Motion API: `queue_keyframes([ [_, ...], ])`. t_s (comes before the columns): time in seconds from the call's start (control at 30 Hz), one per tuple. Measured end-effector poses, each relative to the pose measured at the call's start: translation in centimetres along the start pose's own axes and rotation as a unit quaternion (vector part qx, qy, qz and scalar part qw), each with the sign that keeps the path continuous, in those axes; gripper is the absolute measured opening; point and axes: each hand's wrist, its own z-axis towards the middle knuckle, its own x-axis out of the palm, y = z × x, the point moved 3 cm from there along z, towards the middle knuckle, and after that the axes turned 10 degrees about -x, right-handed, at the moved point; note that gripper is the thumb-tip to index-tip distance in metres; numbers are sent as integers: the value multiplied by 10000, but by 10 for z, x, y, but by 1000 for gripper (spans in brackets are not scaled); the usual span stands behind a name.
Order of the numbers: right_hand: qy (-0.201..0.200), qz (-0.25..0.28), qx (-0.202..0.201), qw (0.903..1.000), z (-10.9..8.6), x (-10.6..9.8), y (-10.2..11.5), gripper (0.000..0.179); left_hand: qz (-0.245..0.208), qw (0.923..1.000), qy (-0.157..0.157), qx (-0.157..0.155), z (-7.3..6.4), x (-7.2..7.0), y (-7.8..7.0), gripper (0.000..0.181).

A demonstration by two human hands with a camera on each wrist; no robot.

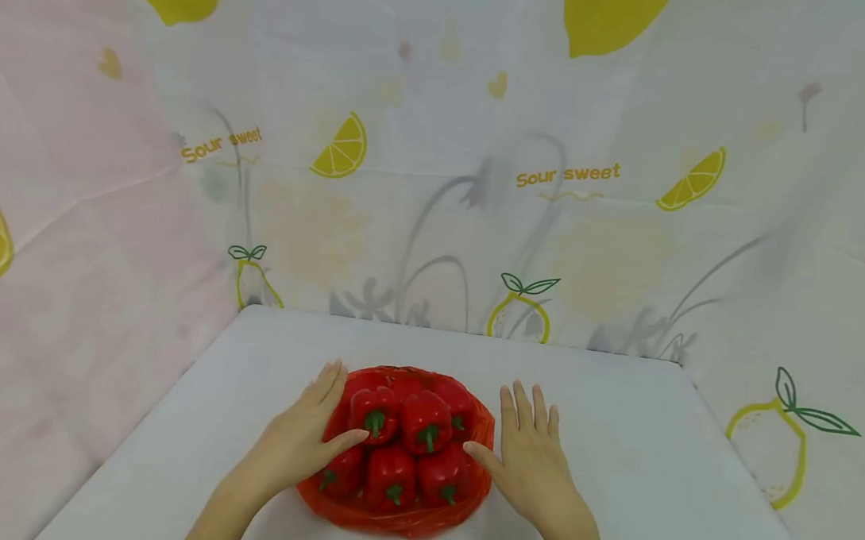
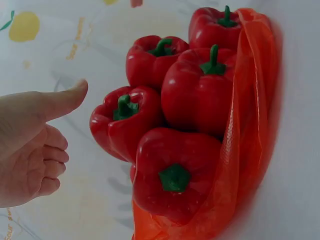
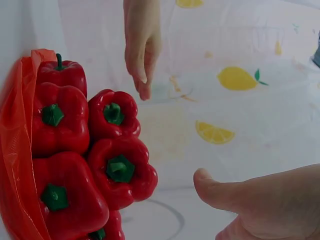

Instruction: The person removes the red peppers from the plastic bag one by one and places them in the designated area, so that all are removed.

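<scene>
Several red bell peppers (image 1: 426,419) with green stems are heaped in a red plastic bag (image 1: 402,526), its edge rolled down around them, on the white table. Left of the heap, my left hand (image 1: 303,434) is held with fingers straight and thumb apart, overlapping the bag's edge in the head view. My right hand (image 1: 533,456) mirrors it on the right side, fingers spread and thumb toward the peppers. Both wrist views show a gap between the thumb and the nearest peppers, such as one pepper (image 2: 125,120) in the left wrist view. Neither hand holds anything.
The white table (image 1: 655,437) extends on both sides of the bag. Behind it and along the sides hangs a pale cloth (image 1: 419,246) printed with lemons and words.
</scene>
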Motion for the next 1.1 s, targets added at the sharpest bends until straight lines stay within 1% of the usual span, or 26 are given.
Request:
queue_keyframes([
  [0.13,-56,21,-18,10000,-2,0,1,86,-8,9999,108,-41,-4,-1,10,97],
  [0.33,-34,-5,-22,10000,-4,2,1,85,-172,9984,517,-148,-9,0,26,106],
  [0.47,11,45,-31,10000,-4,2,1,85,-277,9974,669,-61,-13,2,34,113],
  [0.6,28,56,-38,10000,-6,3,2,86,-328,9968,719,152,-15,5,40,119],
  [0.73,13,28,-65,10000,-9,4,3,85,-363,9957,806,277,-16,9,47,123],
  [0.9,-99,38,-211,9997,-10,4,4,84,-457,9944,915,256,-17,17,60,126],
  [1.1,-417,112,-402,9983,-8,1,7,80,-536,9954,772,172,-16,31,78,138],
])
